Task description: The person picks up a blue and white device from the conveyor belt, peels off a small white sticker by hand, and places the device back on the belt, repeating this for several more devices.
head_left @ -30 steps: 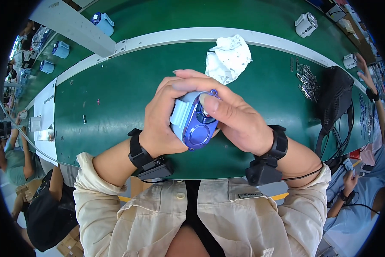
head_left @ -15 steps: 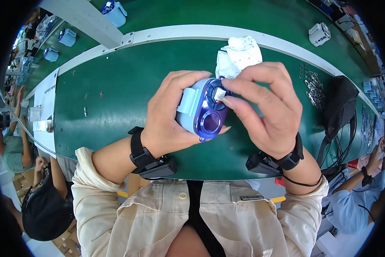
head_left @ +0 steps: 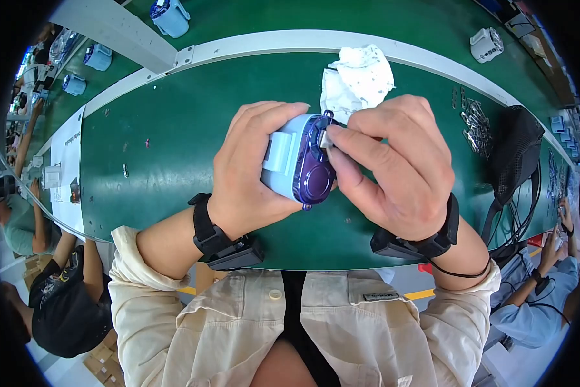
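My left hand (head_left: 241, 168) is wrapped round a light blue, rounded plastic device (head_left: 281, 155) with a glossy purple front, and holds it above the table. A round dark ring sits at the lower end of that front, and a small loop sticks out at each end. My right hand (head_left: 399, 164) is closed in a pinch at the upper part of the front. Between its thumb and forefinger is a small white, square-ended piece (head_left: 325, 139), set against the upper round opening. The fingertips hide part of that opening.
Crumpled white cloth or paper (head_left: 357, 80) lies beyond my hands on the green table (head_left: 174, 142). To the right are a pile of small metal parts (head_left: 477, 129) and a black mesh bag (head_left: 515, 148) with cables. A white rail (head_left: 257, 44) borders the far side. Co-workers sit at both sides.
The device has turned slightly, so its purple front faces more to the right. My right hand has shifted a little left with it, still pinching the white piece.
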A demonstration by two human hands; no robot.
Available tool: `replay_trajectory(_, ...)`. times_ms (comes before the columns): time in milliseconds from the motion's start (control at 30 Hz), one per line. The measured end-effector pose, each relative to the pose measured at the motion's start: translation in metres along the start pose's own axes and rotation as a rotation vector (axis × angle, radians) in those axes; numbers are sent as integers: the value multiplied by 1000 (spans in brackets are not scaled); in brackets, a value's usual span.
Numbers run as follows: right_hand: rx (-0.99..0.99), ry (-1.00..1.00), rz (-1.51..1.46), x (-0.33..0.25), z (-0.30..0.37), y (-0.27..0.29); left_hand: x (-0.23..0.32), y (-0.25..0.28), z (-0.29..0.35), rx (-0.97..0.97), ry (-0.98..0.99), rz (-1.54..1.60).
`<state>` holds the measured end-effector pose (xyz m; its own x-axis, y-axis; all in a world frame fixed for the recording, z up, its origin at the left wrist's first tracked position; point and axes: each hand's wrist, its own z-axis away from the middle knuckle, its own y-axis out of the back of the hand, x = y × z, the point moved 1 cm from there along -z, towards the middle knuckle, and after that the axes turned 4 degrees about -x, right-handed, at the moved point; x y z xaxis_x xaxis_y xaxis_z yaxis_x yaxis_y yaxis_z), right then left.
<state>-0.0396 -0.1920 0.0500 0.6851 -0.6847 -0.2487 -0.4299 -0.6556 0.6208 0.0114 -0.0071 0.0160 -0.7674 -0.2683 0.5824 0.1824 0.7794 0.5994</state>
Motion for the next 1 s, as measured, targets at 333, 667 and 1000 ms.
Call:
replay_trajectory(333,-32,-13,-18,-7,2,-4,-2,2,0,-10,19,70)
replay_trajectory(667,-75,-567,-818,0,9,-15,0,-3,1,-19,-38,341)
replay_trajectory(1000,-163,-691,-1185,-16,13,-27,2,-4,5,-42,-6,234)
